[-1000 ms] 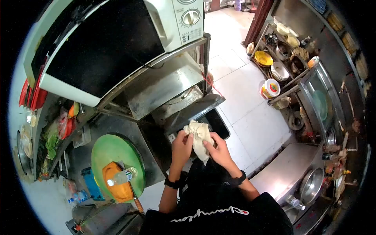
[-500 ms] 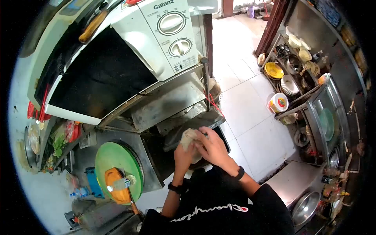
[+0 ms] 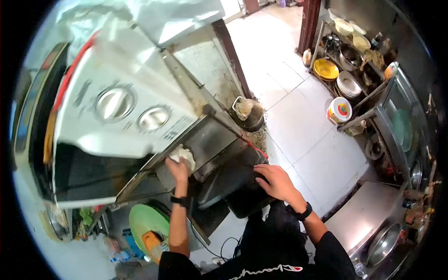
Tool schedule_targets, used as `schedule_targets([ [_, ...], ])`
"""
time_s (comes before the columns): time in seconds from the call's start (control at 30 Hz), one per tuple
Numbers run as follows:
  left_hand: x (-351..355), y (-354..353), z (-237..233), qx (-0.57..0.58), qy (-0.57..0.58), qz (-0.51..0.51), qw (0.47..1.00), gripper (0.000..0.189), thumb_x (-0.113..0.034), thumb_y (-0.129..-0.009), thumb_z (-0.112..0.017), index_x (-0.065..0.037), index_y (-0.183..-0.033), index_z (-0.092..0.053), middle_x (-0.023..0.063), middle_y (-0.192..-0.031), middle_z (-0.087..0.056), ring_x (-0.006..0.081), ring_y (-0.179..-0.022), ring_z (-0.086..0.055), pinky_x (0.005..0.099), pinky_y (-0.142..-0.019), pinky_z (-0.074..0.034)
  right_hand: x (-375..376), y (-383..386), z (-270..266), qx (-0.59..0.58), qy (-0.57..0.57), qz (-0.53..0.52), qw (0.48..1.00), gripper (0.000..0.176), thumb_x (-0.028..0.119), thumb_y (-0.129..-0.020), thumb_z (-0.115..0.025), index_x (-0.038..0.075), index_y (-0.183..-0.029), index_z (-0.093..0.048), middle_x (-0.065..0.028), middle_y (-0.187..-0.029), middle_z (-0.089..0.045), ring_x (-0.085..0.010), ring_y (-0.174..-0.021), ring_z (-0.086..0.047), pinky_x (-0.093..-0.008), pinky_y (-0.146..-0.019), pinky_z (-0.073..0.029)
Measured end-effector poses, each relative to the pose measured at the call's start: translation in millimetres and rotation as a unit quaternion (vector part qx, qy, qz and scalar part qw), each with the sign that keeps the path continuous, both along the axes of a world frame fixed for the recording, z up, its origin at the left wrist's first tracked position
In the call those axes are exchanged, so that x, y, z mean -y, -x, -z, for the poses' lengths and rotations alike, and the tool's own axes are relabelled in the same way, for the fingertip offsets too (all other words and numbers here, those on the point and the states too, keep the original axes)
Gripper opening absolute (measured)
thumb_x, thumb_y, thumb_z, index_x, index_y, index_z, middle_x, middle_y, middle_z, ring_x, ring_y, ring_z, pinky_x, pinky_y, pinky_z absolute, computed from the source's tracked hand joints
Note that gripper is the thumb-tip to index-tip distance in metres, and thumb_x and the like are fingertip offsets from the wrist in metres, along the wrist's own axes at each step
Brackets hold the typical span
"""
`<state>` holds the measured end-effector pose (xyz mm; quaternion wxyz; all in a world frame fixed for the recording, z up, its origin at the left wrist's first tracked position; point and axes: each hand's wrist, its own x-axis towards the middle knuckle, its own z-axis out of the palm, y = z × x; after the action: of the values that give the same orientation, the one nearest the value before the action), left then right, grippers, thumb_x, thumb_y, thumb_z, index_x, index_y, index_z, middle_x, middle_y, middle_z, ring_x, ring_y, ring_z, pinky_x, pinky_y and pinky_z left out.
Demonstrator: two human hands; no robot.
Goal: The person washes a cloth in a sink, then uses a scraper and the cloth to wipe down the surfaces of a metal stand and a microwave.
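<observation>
A crumpled off-white cloth (image 3: pixel 185 156) is in my left hand (image 3: pixel 177 171), whose fingers close round its lower side. That hand reaches in beneath the microwave (image 3: pixel 126 98), with the cloth against the metal panel (image 3: pixel 210 137) of the rack. My right hand (image 3: pixel 277 183) holds nothing; its fingers are stretched out over the right edge of a dark, flat-topped appliance or box (image 3: pixel 233 175). The underside of that hand is hidden.
On the left a green round board (image 3: pixel 142 219) bears an orange piece (image 3: pixel 151 241) and a bottle. A bin (image 3: pixel 252 119) stands behind the rack. To the right are a white bucket (image 3: pixel 339 111), dish shelves and a steel basin (image 3: pixel 383 245).
My hands were together on the cloth and have parted. The left took the cloth leftward under the microwave; the right moved to the dark box's edge. The view has shifted.
</observation>
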<state>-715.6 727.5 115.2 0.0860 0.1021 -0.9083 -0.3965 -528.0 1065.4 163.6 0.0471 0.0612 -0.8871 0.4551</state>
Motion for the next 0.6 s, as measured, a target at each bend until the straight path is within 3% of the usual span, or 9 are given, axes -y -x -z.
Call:
schedule_targets([
  [0.03, -9, 19, -8, 0.085, 0.036, 0.019, 0.996, 0.070, -0.006, -0.087, -0.061, 0.006, -0.144, -0.021, 0.0273, -0.143, -0.035, 0.0376, -0.133, -0.033, 0.0456, -0.106, -0.032, -8, 6, 6, 0.007, 0.007, 0.000, 1.000, 0.030, 0.018, -0.085, -0.063, 0.006, -0.112, -0.060, -0.0088, -0.116, -0.061, -0.0271, -0.106, -0.058, -0.0378, -0.092, -0.044],
  [0.13, -22, 70, 18, 0.228, 0.159, 0.000, 0.961, 0.071, -0.032, -0.087, -0.062, 0.005, -0.139, -0.033, 0.0287, -0.132, -0.046, 0.0393, -0.123, -0.044, 0.0451, -0.101, -0.037, -29, 28, 29, 0.023, 0.028, 0.002, 0.999, 0.026, 0.018, -0.086, -0.062, 0.007, -0.110, -0.061, -0.0080, -0.113, -0.063, -0.0263, -0.105, -0.059, -0.0389, -0.090, -0.045],
  [0.2, -33, 95, 27, 0.330, 0.210, 0.063, 0.918, 0.071, -0.045, -0.086, -0.062, 0.000, -0.136, -0.039, 0.0289, -0.124, -0.050, 0.0365, -0.116, -0.049, 0.0442, -0.096, -0.041, -42, 52, 42, 0.011, 0.023, -0.019, 0.999, 0.025, 0.018, -0.086, -0.062, 0.007, -0.108, -0.061, -0.0082, -0.111, -0.063, -0.0272, -0.103, -0.059, -0.0397, -0.087, -0.047],
  [0.3, -39, 104, 53, 0.194, 0.211, 0.124, 0.950, 0.060, -0.041, -0.092, -0.055, -0.007, -0.139, -0.037, 0.0217, -0.132, -0.043, 0.0351, -0.124, -0.041, 0.0474, -0.099, -0.037, -53, 91, 63, 0.019, 0.063, -0.027, 0.997, 0.022, 0.019, -0.086, -0.061, 0.008, -0.105, -0.062, -0.0101, -0.105, -0.064, -0.0310, -0.097, -0.061, -0.0406, -0.082, -0.049],
  [0.4, -30, 116, 91, -0.124, 0.265, 0.149, 0.945, 0.056, -0.031, -0.097, -0.050, -0.011, -0.145, -0.030, 0.0142, -0.146, -0.032, 0.0345, -0.133, -0.029, 0.0503, -0.106, -0.030, -46, 134, 76, 0.043, 0.118, -0.024, 0.992, 0.024, 0.025, -0.088, -0.057, 0.009, -0.105, -0.062, -0.0111, -0.103, -0.064, -0.0330, -0.096, -0.061, -0.0412, -0.081, -0.049],
  [0.5, -58, 98, 79, -0.043, 0.117, 0.090, 0.988, 0.059, -0.032, -0.095, -0.053, -0.011, -0.145, -0.030, 0.0147, -0.147, -0.031, 0.0348, -0.135, -0.029, 0.0505, -0.108, -0.028, -21, 180, 105, 0.073, 0.103, 0.019, 0.992, 0.030, 0.032, -0.088, -0.057, 0.008, -0.105, -0.062, -0.0134, -0.101, -0.064, -0.0348, -0.096, -0.061, -0.0430, -0.082, -0.049],
  [0.53, -51, 102, 79, -0.034, 0.171, 0.080, 0.981, 0.059, -0.028, -0.094, -0.056, -0.011, -0.144, -0.031, 0.0143, -0.147, -0.031, 0.0342, -0.136, -0.028, 0.0495, -0.109, -0.028, -11, 194, 114, 0.084, 0.105, 0.038, 0.990, 0.032, 0.034, -0.088, -0.057, 0.007, -0.104, -0.062, -0.0145, -0.099, -0.063, -0.0354, -0.094, -0.060, -0.0437, -0.080, -0.049],
  [0.6, -43, 115, 82, -0.006, 0.126, 0.065, 0.990, 0.053, -0.019, -0.092, -0.058, -0.008, -0.140, -0.038, 0.0156, -0.145, -0.034, 0.0335, -0.134, -0.031, 0.0474, -0.108, -0.029, 6, 213, 125, 0.111, 0.107, 0.076, 0.985, 0.036, 0.038, -0.088, -0.057, 0.005, -0.101, -0.061, -0.0166, -0.095, -0.063, -0.0368, -0.090, -0.060, -0.0450, -0.077, -0.049],
])
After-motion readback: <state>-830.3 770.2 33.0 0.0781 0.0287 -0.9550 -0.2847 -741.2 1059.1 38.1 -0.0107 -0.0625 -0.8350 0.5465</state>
